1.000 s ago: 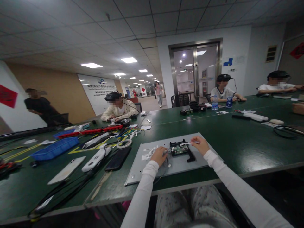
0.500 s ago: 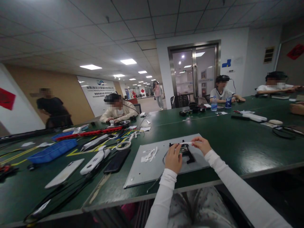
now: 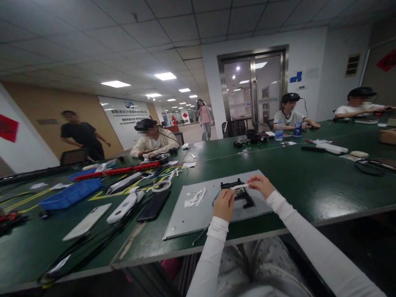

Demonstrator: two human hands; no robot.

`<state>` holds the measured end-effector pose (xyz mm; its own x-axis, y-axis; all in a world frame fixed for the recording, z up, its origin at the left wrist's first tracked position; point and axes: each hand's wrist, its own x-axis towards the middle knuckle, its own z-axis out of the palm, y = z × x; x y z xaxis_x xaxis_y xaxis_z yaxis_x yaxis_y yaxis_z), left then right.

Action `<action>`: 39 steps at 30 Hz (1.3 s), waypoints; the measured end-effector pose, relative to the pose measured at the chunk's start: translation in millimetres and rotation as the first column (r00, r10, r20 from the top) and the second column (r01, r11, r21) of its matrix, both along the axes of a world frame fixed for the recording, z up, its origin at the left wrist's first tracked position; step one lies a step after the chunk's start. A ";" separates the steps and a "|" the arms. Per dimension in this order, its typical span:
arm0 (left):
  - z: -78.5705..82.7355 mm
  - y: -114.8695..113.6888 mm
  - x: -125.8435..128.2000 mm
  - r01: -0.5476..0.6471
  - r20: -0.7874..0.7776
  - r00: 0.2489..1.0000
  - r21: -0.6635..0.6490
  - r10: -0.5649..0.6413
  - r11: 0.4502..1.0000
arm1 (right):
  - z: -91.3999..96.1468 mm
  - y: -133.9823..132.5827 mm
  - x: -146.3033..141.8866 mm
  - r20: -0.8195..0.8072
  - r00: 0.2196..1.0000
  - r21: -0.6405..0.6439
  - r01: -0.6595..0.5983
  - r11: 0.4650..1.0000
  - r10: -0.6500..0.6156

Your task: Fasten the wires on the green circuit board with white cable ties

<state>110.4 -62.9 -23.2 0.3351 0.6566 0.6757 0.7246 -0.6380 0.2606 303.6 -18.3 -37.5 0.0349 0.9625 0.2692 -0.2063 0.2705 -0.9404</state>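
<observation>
A thin white strip [image 3: 239,187] stretches between my two hands, above a black bracket-like part [image 3: 248,201] with a small circuit board inside. My right hand [image 3: 261,187] pinches the strip's right end between thumb and fingertips. At its other end my left hand [image 3: 224,205] is closed, thumb and forefinger on the strip. The black part lies on a flat grey panel [image 3: 181,225], which rests on the green table. Several white strips [image 3: 196,198] lie on the panel's left side. A thin cable [image 3: 201,236] runs out from under my left wrist.
Left of the panel lie a black phone [image 3: 154,205], a tape roll [image 3: 161,186], a white device with a cable [image 3: 125,207], a white phone [image 3: 87,222] and a blue tray [image 3: 71,194]. Co-workers sit across the table; bottles [image 3: 279,131] stand at the far side.
My left hand has drawn slightly lower and its fingers have closed more, uncovering more of the black part. The strip remains between both hands. A person at the back left has turned and stepped.
</observation>
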 end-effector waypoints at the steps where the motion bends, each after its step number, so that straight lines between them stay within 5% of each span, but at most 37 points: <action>1: -0.1 -0.2 0.0 0.000 -0.009 1.000 -0.003 0.000 1.000 | 0.2 -0.4 0.0 -0.006 1.000 -0.004 -0.008 1.000 0.008; 26: 0.7 -0.3 1.0 -0.023 -0.082 0.997 -0.079 0.016 0.997 | 5.3 -7.2 -1.5 0.077 0.989 0.010 -0.129 0.992 0.128; 39: -1.2 0.2 0.9 -0.042 -0.084 0.996 -0.087 0.035 0.995 | -1.4 1.7 1.6 0.081 0.996 0.061 0.024 0.998 -0.029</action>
